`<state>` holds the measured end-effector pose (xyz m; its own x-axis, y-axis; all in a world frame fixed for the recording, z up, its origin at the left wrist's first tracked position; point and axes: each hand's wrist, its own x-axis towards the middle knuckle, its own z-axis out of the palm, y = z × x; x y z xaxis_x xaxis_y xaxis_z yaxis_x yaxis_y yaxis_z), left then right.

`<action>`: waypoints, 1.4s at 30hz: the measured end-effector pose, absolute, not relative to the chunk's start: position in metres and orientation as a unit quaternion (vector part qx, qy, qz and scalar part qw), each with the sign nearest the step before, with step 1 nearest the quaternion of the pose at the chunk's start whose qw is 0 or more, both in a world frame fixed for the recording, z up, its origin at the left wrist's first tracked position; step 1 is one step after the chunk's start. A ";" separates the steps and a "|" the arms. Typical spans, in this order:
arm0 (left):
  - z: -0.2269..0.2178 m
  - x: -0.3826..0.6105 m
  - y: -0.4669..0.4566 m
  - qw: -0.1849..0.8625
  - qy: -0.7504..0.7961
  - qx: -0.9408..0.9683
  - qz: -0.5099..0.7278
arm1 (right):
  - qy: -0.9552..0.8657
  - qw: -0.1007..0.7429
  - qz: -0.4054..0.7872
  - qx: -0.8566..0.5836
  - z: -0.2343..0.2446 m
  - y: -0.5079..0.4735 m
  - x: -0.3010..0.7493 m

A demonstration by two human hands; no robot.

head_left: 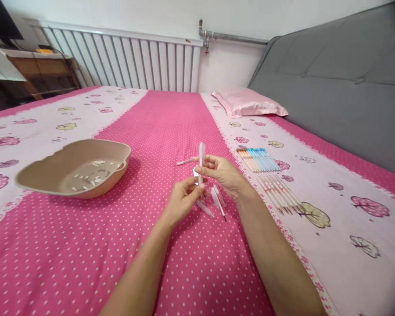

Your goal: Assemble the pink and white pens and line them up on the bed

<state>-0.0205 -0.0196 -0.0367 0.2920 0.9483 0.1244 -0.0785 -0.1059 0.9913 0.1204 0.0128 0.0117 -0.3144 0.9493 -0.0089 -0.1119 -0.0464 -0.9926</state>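
A translucent pale pink pen (201, 153) stands upright between my two hands. My right hand (219, 171) pinches its upper part, while my left hand (187, 195) grips its lower end between thumb and fingers. Just beyond, a similar pale pen part (186, 161) lies on the pink dotted sheet. A thin white refill with a dark tip (221, 207) rests to the right below my hands, beside a few clear pinkish pen parts (205, 209). Something small and white behind my fingers is partly hidden.
A beige basin (29, 177) holding small white scraps stands at left. On the right lie a row of blue and orange pens (258, 159) and a row of pale pinkish pens (279, 193). Farther back are a pink pillow (250, 103), a grey headboard (335, 87) and a white radiator (125, 57).
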 end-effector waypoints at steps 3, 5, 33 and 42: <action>-0.038 -0.021 -0.019 0.553 0.375 0.585 0.460 | -0.545 0.431 0.614 -0.375 0.013 0.012 0.121; -0.038 -0.022 -0.019 0.550 0.376 0.588 0.459 | -0.552 0.424 0.620 -0.361 0.013 0.012 0.123; -0.036 -0.021 -0.020 0.554 0.372 0.585 0.461 | -0.522 0.442 0.610 -0.401 0.011 0.014 0.122; -0.037 -0.021 -0.019 0.560 0.372 0.575 0.466 | -0.528 0.441 0.631 -0.357 0.012 0.013 0.123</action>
<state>-0.0208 -0.0193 -0.0372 0.2897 0.9496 0.1196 -0.0946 -0.0959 0.9909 0.1231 0.0134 0.0116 -0.3550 0.9347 0.0151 -0.1801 -0.0526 -0.9822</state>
